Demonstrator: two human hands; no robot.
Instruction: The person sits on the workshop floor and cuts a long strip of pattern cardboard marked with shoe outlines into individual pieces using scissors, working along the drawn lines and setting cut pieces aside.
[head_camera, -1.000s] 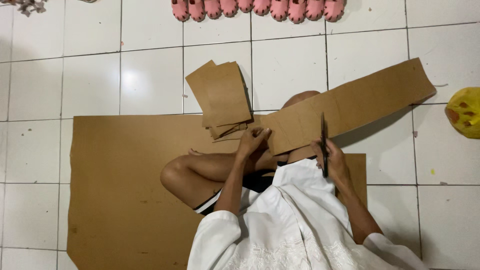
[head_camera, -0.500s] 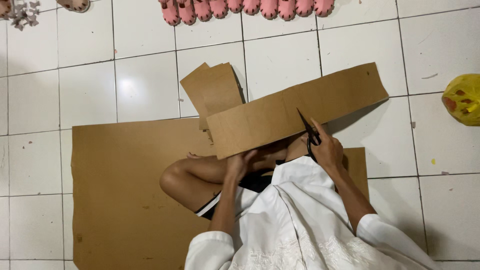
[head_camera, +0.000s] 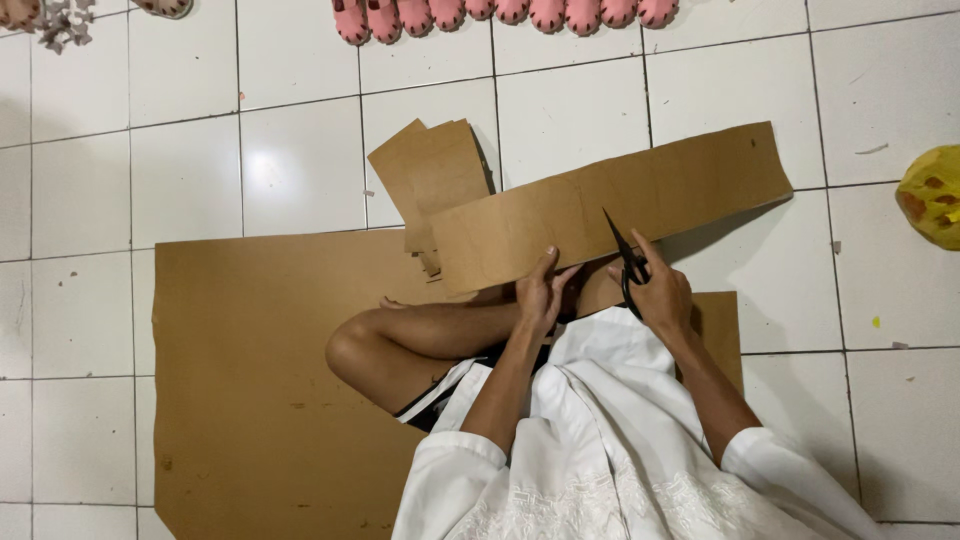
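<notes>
Since the earlier frame, the long cardboard strip (head_camera: 610, 215) had swung toward level, above the large cardboard sheet (head_camera: 250, 380) on the floor. Left hand (head_camera: 541, 292) pinched the strip's lower edge, fingers clamped on it. Right hand (head_camera: 658, 292) gripped black scissors (head_camera: 625, 262), blades up into that edge.
</notes>
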